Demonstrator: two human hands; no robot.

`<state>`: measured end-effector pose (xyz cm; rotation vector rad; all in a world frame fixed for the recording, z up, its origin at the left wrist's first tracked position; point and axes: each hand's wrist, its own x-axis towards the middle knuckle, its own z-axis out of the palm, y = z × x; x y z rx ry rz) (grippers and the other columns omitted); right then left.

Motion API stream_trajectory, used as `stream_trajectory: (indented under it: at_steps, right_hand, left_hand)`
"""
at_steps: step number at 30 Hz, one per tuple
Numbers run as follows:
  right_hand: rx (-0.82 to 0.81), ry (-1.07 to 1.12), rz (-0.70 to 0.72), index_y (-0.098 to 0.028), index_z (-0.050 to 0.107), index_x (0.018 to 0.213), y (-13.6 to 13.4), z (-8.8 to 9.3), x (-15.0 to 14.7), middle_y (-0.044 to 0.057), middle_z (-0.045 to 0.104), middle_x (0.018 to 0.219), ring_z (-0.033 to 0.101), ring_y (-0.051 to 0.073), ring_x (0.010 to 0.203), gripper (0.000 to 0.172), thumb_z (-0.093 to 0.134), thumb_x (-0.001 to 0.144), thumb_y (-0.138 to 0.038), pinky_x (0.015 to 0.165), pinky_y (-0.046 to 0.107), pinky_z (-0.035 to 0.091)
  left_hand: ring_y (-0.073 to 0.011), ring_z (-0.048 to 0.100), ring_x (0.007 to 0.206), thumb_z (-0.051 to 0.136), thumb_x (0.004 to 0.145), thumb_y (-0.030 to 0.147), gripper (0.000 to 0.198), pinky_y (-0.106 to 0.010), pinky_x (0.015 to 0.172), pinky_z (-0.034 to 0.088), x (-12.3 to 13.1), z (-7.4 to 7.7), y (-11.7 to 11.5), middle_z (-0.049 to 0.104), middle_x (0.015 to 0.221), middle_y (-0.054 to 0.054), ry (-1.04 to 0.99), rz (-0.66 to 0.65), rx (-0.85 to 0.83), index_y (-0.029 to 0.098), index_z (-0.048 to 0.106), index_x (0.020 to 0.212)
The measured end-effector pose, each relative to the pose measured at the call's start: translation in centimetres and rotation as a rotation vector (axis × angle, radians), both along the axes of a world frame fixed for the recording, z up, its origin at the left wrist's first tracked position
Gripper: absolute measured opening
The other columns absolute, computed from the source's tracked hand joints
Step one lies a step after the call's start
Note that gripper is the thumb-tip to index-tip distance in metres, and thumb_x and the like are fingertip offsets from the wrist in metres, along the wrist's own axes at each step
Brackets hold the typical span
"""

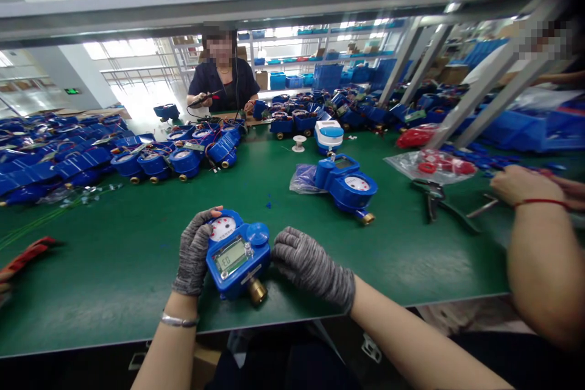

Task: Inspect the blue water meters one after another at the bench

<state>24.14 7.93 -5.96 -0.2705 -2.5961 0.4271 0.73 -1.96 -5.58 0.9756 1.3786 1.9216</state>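
Observation:
A blue water meter [240, 256] rests tilted on the green bench in front of me. It has a round white dial, a lit LCD screen, a round blue cap and a brass threaded end. My left hand [195, 250], in a grey fingerless knit glove, wraps around its left side by the dial. Close against the meter's right side is my gloved right hand [311, 265], its fingers curled together; whatever they pinch, if anything, is hidden. Beyond lies a second blue water meter [350, 186] beside a purple plastic bag [307, 178].
Rows of blue meters [183, 161] fill the bench's left and back. A white-and-blue device [329, 136] stands near a spool [298, 144]. Pliers [432, 198] lie at right, near a co-worker's hand [525, 186]. Another person [223, 82] sits opposite. A shelf beam [274, 0] crosses overhead.

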Motion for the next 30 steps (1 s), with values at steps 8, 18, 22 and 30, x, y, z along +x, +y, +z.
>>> stream_trajectory:
  at_steps: [8, 18, 22, 30]
  right_hand:
    - [-0.776, 0.062, -0.116, -0.016, 0.067, 0.102, -0.4, -0.5, 0.6, 0.006, 0.066, 0.095, 0.06, 0.017, 0.085, 0.026, 0.056, 0.09, -0.036, 0.076, 0.03, 0.049]
    - [-1.458, -0.15, -0.174, -0.012, 0.062, 0.081, 0.2, -0.1, -1.3, 0.003, 0.062, 0.063, 0.057, 0.012, 0.049, 0.038, 0.065, 0.077, -0.049, 0.048, 0.025, 0.046]
    - [-1.491, -0.187, -0.136, -0.011, 0.062, 0.08, 0.2, -0.3, -1.3, 0.005, 0.065, 0.066, 0.059, 0.012, 0.049, 0.04, 0.065, 0.076, -0.051, 0.048, 0.024, 0.05]
    - [-1.415, -0.247, -0.29, -0.014, 0.056, 0.075, -0.8, 1.5, -1.9, 0.0, 0.061, 0.061, 0.057, 0.01, 0.043, 0.019, 0.058, 0.081, -0.032, 0.044, 0.023, 0.049]
  left_hand:
    - [-0.0254, 0.059, 0.106, 0.065, 0.08, 0.036, 0.027, -0.031, 0.085, 0.049, -0.3, -0.4, 0.0, 0.063, 0.12, -0.012, 0.021, 0.004, 0.007, 0.014, 0.066, 0.095]
    - [-0.0251, 0.06, 0.105, 0.064, 0.08, 0.035, 0.026, -0.031, 0.085, 0.049, 0.0, -0.1, -0.1, 0.063, 0.121, -0.013, 0.034, 0.016, 0.011, 0.013, 0.066, 0.095]
    - [-0.0254, 0.059, 0.106, 0.064, 0.08, 0.035, 0.027, -0.032, 0.086, 0.048, -0.1, -0.3, -0.1, 0.062, 0.121, -0.012, 0.028, 0.015, 0.016, 0.013, 0.066, 0.096]
    - [-0.0255, 0.059, 0.107, 0.065, 0.08, 0.034, 0.025, -0.03, 0.087, 0.047, -0.3, -0.3, 0.2, 0.064, 0.117, -0.012, 0.018, -0.014, 0.012, 0.013, 0.067, 0.094]
